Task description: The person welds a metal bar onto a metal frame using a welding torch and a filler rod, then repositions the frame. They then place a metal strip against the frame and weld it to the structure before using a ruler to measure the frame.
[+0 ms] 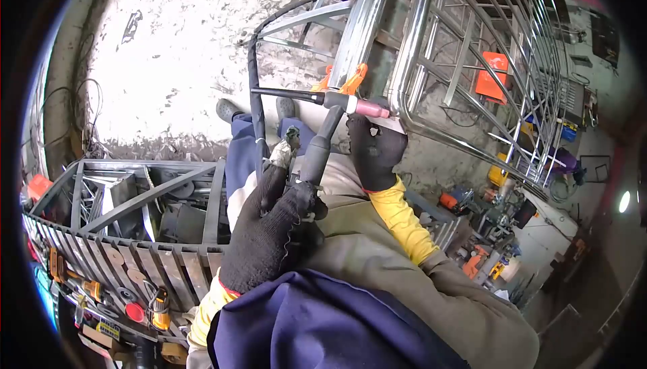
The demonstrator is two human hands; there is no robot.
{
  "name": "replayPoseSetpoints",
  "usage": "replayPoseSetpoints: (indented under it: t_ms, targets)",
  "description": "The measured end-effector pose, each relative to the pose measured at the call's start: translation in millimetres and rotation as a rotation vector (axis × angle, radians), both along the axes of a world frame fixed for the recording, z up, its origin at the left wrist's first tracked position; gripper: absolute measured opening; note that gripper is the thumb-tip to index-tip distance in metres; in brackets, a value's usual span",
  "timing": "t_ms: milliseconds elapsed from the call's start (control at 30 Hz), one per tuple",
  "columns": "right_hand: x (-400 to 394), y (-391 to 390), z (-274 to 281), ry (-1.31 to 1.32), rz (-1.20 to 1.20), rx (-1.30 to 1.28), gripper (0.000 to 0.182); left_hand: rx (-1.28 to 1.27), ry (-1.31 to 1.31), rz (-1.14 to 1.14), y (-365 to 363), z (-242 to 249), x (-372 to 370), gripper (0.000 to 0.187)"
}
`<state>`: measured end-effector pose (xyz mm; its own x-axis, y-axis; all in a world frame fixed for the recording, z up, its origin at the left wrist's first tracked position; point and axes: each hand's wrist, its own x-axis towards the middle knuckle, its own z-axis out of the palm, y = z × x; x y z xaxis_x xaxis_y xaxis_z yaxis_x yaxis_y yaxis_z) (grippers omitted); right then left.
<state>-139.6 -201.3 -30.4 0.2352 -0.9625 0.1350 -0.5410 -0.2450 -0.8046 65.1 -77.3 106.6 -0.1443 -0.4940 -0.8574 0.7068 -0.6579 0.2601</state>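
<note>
My left hand (pixel 269 234), in a black knit glove, is wrapped round the dark handle of a TIG torch (pixel 315 157). One glove finger has a worn, silvery covering near its tip. The torch's long black back cap points left and its pink nozzle (pixel 371 108) points right. Just below the nozzle is my right hand (pixel 377 150), in a holed black glove, its fingers curled in. A pale flat piece (pixel 391 124) shows at its fingertips; I cannot make out what it is. Beyond the torch, an orange clamp (pixel 352 79) sits against a shiny metal tube (pixel 364 28).
Bent, polished tubing (pixel 411 52) and a barred metal frame (pixel 526 52) stand at the right. A black cable (pixel 253 66) loops at the upper left. Left of my legs is a slatted metal rack (pixel 155 254) with scrap and power tools. Tools also crowd the lower right.
</note>
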Motion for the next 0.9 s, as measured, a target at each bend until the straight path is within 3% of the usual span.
replayPoseSetpoints:
  t_ms: [300,400,467,800,867,900]
  targets:
    - [-4,1,-8,-0.054,-0.021,0.04,0.014,-0.062,0.004,0.004,5,-7,-3,0.07]
    - [-10,3,-14,-0.231,-0.085,0.162,0.018,-0.073,-0.061,0.035,2,-1,-4,0.062]
    - [-31,5,-23,1.044,0.188,-1.075,0.016,-0.359,-0.116,0.207,18,-26,-22,0.064]
    - [-55,9,-66,0.825,0.184,-0.789,0.019,-0.247,-0.002,0.164,24,-26,-15,0.071]
    - [-20,0,-13,0.251,0.134,-0.262,0.019,-0.061,0.021,0.013,10,-9,-3,0.065]
    - [1,2,-1,-0.041,-0.037,-0.009,0.014,-0.092,-0.035,-0.018,10,-11,-3,0.065]
